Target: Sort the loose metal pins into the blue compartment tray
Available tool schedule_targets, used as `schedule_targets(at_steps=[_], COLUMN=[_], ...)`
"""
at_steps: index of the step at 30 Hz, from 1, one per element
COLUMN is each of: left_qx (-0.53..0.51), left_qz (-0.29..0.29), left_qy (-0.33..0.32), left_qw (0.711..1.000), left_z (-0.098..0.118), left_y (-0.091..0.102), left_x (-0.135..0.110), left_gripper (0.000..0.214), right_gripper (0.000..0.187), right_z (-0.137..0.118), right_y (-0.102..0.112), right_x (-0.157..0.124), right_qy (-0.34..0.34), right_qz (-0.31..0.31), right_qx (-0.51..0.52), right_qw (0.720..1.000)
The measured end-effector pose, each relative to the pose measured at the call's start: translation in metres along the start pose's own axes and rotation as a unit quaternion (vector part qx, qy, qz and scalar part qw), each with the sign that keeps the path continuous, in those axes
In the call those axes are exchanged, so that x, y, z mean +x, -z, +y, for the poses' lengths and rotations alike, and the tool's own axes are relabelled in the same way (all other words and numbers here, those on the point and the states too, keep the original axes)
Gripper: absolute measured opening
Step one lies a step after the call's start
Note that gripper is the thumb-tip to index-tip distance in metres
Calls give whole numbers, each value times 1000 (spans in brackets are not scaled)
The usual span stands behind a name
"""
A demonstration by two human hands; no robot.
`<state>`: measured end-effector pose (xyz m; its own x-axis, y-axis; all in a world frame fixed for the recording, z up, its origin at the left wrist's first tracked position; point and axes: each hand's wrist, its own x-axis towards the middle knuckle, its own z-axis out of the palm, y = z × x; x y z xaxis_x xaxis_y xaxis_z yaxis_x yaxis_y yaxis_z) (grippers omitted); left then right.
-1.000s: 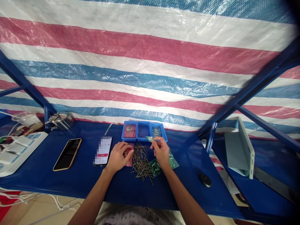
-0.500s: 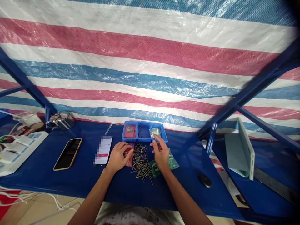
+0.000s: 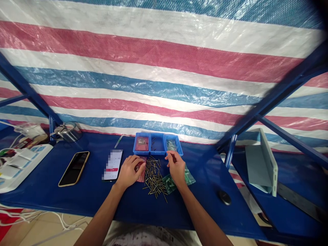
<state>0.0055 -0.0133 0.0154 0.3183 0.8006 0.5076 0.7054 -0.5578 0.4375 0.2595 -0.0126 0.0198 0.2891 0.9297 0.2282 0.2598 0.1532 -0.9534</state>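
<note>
My left hand [image 3: 130, 171] rests on the table with its fingers curled over a small red plastic bag [image 3: 141, 175]. Beside that bag lies a loose heap of thin, brass-coloured metal rods [image 3: 154, 181], perhaps drill bits. My right hand [image 3: 176, 168] is just in front of the right bin of a blue three-part tray [image 3: 158, 152], thumb and forefinger drawn close together. Anything between those fingertips is too small to make out. Under this hand's wrist lies a green plastic bag [image 3: 189, 178]. A red packet [image 3: 141, 144] fills the left bin, a pale green packet [image 3: 171, 145] the right one.
To the left lie a lit phone [image 3: 113, 165], a dark phone [image 3: 74, 168], a thin pen-like stick [image 3: 118, 141], a metal cup [image 3: 68, 132] and a white power strip [image 3: 23, 167]. A black mouse-like object [image 3: 224, 197] and a tablet in a stand [image 3: 262, 164] are rightward.
My right hand's thumb and forefinger have closed up and drawn back slightly from the right bin. The packet there looks darker and flatter. My left hand stays in place.
</note>
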Motion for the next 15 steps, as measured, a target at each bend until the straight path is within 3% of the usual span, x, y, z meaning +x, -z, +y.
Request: schedule_targets(at_steps=[4,9,15], left_qx=[2,-1,-7], left_qz=[-1,1,0], left_qy=[3,2,1], left_qw=[1000,1000,1000], left_z=[1,1,2], left_y=[0,0,1], left_x=[1,1,1], left_gripper=[21,21,20], right_gripper=[32,25,32], right_z=[7,8,6], right_y=[-2,-8,-11], right_x=[0,-4,-8], right_qy=[39,116,133], right_qz=[-55,-147,-225], right_qx=[-106,-260,-315], right_qw=[992,947,913])
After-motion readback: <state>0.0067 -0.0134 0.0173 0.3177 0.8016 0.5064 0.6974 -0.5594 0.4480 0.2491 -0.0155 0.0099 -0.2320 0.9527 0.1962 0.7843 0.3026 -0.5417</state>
